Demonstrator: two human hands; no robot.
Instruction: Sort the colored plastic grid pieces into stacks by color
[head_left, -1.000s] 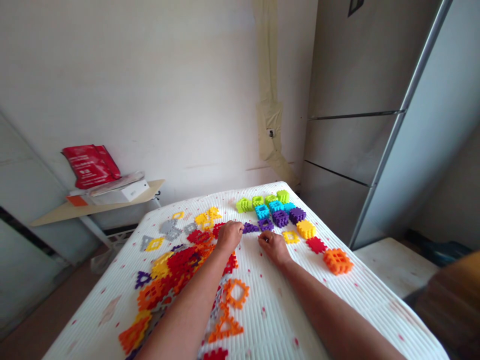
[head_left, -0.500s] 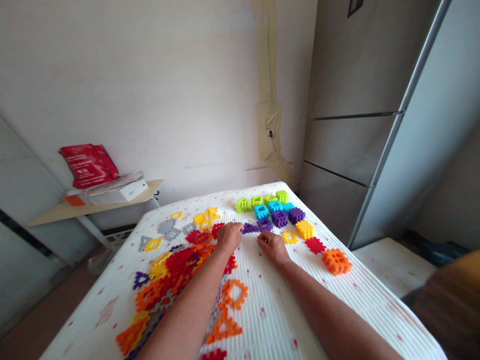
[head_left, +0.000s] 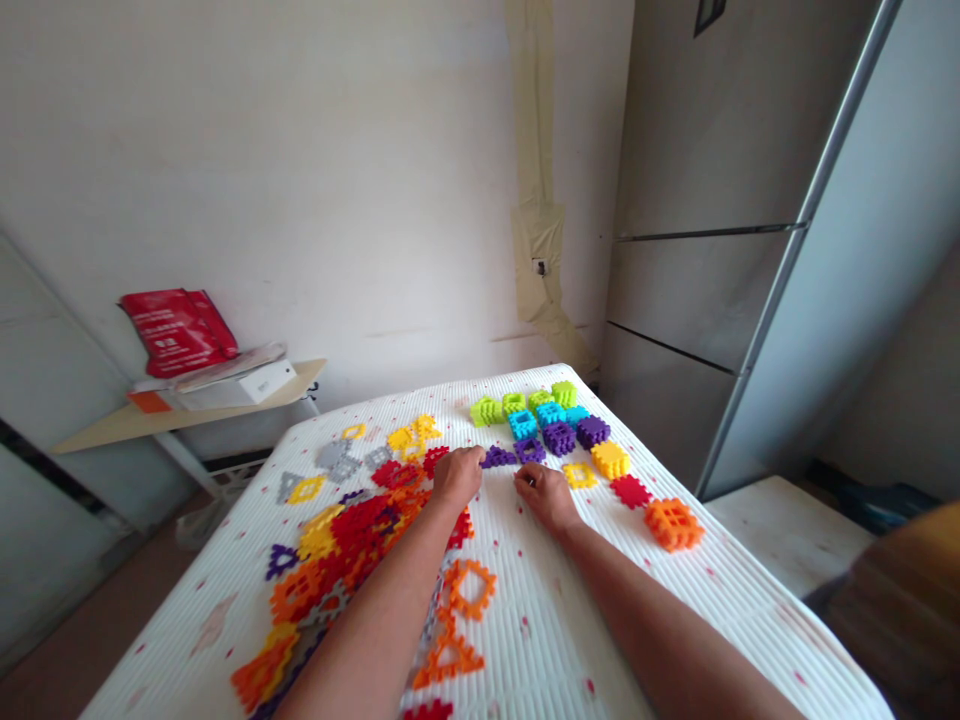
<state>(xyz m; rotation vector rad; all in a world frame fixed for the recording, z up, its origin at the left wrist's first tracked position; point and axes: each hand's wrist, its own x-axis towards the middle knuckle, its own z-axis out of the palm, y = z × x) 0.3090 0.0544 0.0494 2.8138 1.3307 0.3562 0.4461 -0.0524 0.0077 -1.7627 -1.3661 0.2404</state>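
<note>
head: toothed pieces (head_left: 364, 525), white box (head_left: 264, 382) on shelf (head_left: 101, 431)

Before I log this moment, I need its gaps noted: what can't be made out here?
In the head view:
Left hand: anything inside, hidden by the hand itself.
Right hand: anything inside, likewise hidden.
Pile of pieces: part hidden behind the left forearm.
Red piece: cut off by the bottom edge.
Red bag: lettering too small and blurred.
</note>
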